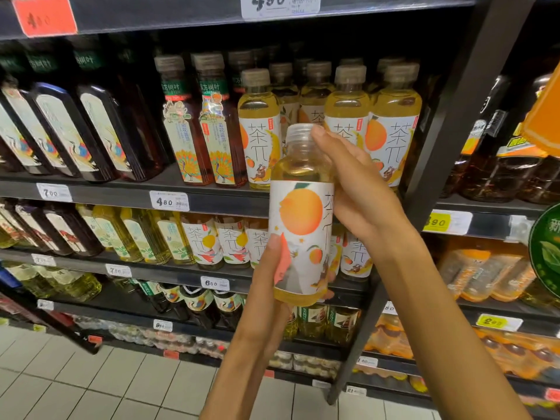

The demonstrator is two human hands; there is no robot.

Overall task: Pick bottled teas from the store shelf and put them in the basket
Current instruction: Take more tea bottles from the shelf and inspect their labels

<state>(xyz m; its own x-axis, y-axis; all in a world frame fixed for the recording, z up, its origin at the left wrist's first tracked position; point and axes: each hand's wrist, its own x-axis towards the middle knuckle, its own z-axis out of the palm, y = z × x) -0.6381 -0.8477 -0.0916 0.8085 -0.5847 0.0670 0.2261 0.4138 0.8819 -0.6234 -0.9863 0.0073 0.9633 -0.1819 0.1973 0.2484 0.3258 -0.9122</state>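
Note:
I hold one bottled tea (301, 213) upright in front of the shelves: pale yellow drink, white label with a big orange fruit, clear ribbed cap. My left hand (272, 277) grips its lower part, thumb on the label and fingers wrapped behind the base. My right hand (354, 183) holds the upper right side, with a fingertip by the cap. More bottles of the same tea (391, 128) stand on the shelf behind it. No basket is in view.
Dark store shelves (212, 201) carry rows of bottles: dark tea bottles (100, 128) at left, peacock-label bottles (212, 122) in the middle, yellow teas below. A black upright post (436, 165) separates another bay with orange drinks (485, 274). Tiled floor (91, 383) lies below.

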